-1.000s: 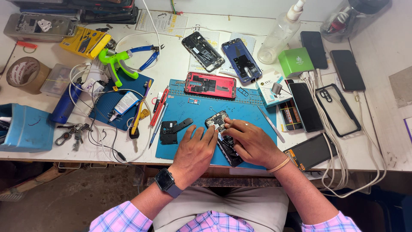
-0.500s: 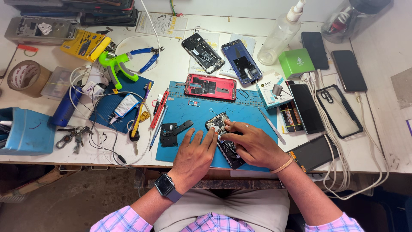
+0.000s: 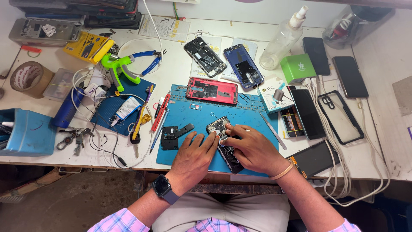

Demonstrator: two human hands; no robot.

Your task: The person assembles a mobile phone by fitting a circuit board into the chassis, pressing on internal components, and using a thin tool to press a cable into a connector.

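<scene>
A white table point(image 3: 386, 141) fills the view under bright, even light, its front edge worn. Below it lies a dusty brown floor point(image 3: 86, 202), partly in shadow.
</scene>
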